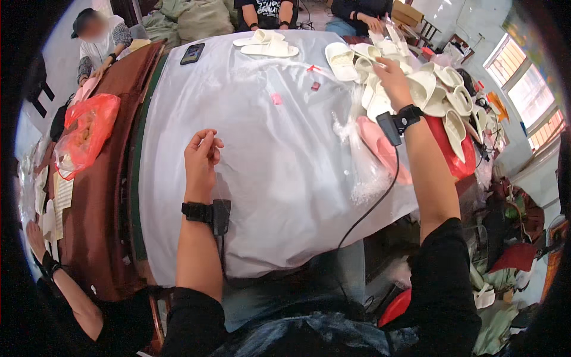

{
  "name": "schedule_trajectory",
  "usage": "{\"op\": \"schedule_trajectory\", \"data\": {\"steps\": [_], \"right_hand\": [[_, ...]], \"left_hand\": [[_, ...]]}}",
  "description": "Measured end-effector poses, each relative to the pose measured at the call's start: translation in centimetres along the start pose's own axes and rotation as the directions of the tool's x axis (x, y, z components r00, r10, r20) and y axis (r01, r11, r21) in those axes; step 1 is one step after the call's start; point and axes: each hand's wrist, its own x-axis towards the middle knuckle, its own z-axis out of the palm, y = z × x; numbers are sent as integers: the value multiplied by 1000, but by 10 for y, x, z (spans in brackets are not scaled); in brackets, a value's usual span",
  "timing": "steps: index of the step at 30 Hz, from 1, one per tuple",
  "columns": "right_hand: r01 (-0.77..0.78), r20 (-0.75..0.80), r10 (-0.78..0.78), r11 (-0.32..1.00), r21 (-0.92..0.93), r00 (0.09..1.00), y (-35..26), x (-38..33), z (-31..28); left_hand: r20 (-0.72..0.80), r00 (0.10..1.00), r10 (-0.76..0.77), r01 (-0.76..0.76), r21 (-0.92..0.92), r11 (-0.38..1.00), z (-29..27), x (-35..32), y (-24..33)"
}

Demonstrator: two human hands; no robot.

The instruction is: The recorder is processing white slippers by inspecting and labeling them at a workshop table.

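My left hand [201, 157] hovers above the white-covered table [250, 196], its fingers curled in, and I see nothing in them. At the far right my right hand [394, 82] reaches into a pile of white slippers [421, 86]. Its fingers close on the end of one white slipper [367, 51]; the grip is partly hidden by the hand. Just left of that lies another white slipper [341, 61]. Nearer to me, beneath my right wrist, a pink slipper [376, 141] rests in clear plastic wrap. A pair of white slippers [269, 46] sits at the table's far edge.
A phone [192, 53] lies at the far left of the table. Small pink pieces [276, 99] are on the cover. Left stands a brown table [98, 220] with a red plastic bag [89, 134]. Other people sit around, and a co-worker's hand [37, 241] is at lower left. A cable [375, 205] hangs from my right wrist.
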Motion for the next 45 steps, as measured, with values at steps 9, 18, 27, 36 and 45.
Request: {"op": "schedule_trajectory", "data": {"steps": [9, 18, 27, 36, 45], "right_hand": [[-376, 10, 398, 858, 350, 917, 125, 82, -51], [-273, -111, 276, 961, 40, 955, 224, 100, -41], [-91, -70, 239, 603, 792, 968, 50, 80, -56], [-182, 279, -205, 392, 902, 938, -149, -2, -23], [-544, 548, -202, 81, 835, 812, -151, -110, 85]], "left_hand": [[7, 999, -37, 37, 3, 999, -1, -1, 0], [7, 998, -60, 60, 32, 998, 3, -3, 3], [9, 998, -58, 58, -20, 998, 4, -7, 16], [36, 996, 80, -75, -134, 988, 0, -9, 36], [28, 985, 173, -162, -239, 957, -19, -12, 58]]}}
